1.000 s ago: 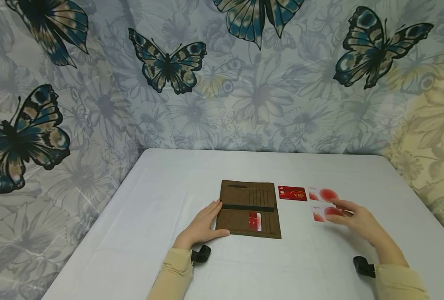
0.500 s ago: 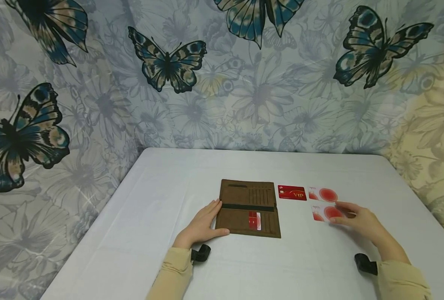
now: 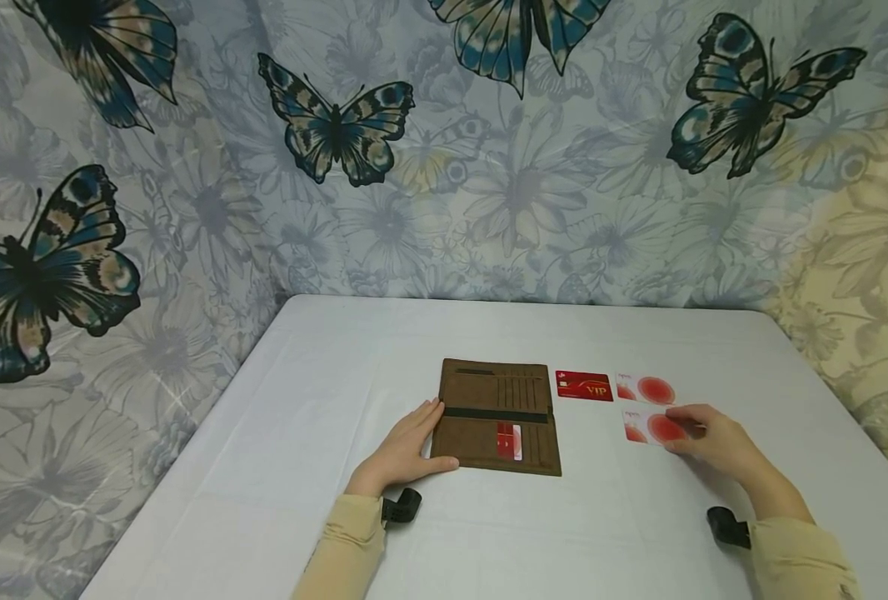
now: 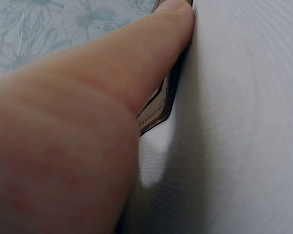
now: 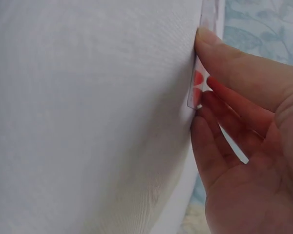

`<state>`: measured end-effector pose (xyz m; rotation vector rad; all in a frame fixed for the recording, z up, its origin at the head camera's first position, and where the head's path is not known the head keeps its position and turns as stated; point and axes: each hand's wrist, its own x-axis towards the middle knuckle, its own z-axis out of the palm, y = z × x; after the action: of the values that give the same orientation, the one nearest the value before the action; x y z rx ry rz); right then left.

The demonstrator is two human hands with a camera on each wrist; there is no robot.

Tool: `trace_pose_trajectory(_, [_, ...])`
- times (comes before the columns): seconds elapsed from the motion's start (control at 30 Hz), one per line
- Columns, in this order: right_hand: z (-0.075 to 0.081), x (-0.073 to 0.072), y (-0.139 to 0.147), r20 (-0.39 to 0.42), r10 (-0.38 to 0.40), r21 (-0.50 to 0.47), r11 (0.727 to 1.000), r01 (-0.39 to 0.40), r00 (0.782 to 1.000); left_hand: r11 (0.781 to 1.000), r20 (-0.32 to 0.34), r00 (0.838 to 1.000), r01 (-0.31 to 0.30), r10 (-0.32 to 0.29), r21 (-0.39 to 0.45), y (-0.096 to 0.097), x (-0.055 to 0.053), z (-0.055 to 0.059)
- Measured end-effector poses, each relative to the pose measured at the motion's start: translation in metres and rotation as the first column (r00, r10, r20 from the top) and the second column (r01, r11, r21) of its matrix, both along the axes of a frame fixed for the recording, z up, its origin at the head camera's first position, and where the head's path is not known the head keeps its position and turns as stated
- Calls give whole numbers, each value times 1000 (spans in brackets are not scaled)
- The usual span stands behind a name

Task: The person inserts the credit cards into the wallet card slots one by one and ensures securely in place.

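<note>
While the left hand (image 3: pixel 401 450) is staying where it was, fingers loosely extended against the unfolded brown wallet (image 3: pixel 481 396) on its right and thumb lying along the near edge, the right hand (image 3: pixel 721 446) is making the only clear change. A second ago its fingertips were covering part of the red circle on the nearer card (image 3: pixel 650 427); now they are sitting closer to that card's right end, and the circle is showing almost whole. The thumb is touching the card's near edge and the index finger is meeting the far one, so the right hand is apparently pinching it lightly across its width. How firmly, I cannot tell. The card is lying flat on the white table (image 3: pixel 534 533), just left of the right hand, so the work seems to be passing from reaching to holding, with no lift showing yet. Another red-and-white card (image 3: pixel 645 388) is lying just beyond the right fingertips, a red VIP card (image 3: pixel 584 386) is lying beyond and between both hands, and a red-and-white insert (image 3: pixel 510 442) is showing in the wallet, right of the left thumb.
</note>
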<state>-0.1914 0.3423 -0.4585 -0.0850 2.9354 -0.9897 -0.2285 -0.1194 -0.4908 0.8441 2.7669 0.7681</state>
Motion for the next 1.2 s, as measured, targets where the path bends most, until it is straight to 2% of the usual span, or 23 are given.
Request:
trace_pose_trajectory(0.23, [2,-5,-1,-5,31,33,999,-31,1000,1000,-2,1000,1,-1,-3,0,0,-1])
trace_pose_trajectory(0.57, [3,-14,4,106,13,-9,1000,-12,994,1000,1,1000,-1,1,4,1,1,-1])
trace_pose_trajectory(0.7, [4,-17,5,126,19,-16,1000,-17,992,1000,3,1000,-4,4,4,0,1,0])
trace_pose_trajectory(1.0, [6,-16,7,60,31,28,999,-32,998,1000,6,1000,-6,6,12,1,2,1])
trace_pose_trajectory(1.2, [4,-13,7,42,24,-23,999,-23,999,1000,5,1000,-5,5,12,1,2,2])
